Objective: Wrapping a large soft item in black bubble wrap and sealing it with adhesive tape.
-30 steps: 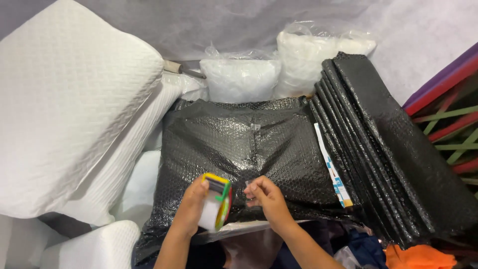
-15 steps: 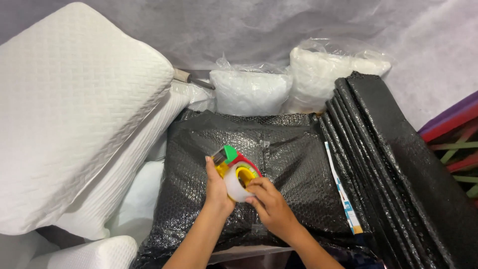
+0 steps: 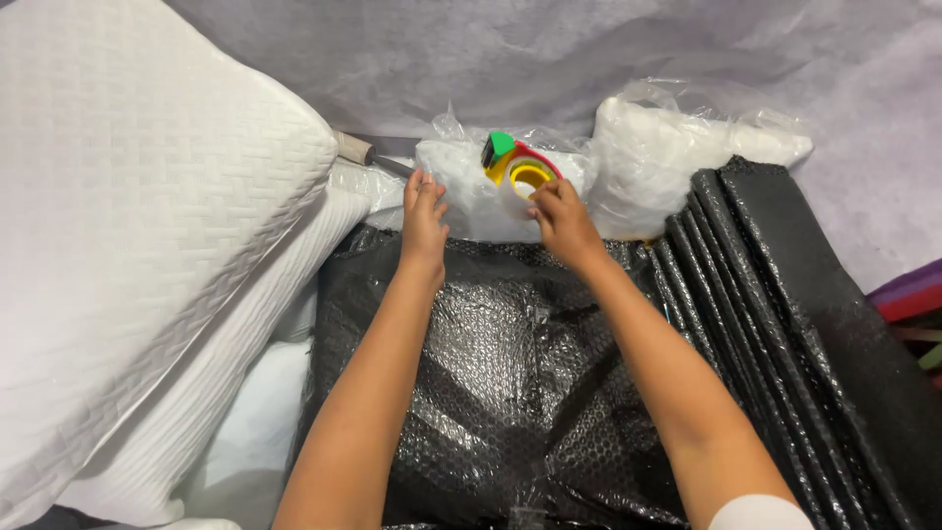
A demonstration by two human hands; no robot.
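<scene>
1. Since the earlier frame, both your hands have travelled from mid-parcel to the far edge of the black bubble-wrap parcel [image 3: 491, 393].
2. Your right hand [image 3: 561, 218] grips the tape dispenser [image 3: 520, 172], now at that far edge, against the clear-bagged white pillow [image 3: 471, 191].
3. Your left hand [image 3: 424, 218] lies open, fingers pressing the parcel's edge.
4. Risk, judged: tape may catch the pillow's bag, being so close.

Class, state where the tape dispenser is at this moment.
In the head view, the tape dispenser is top centre, held by the right hand against the clear bag of white filling, beyond the black bubble wrap.
</scene>
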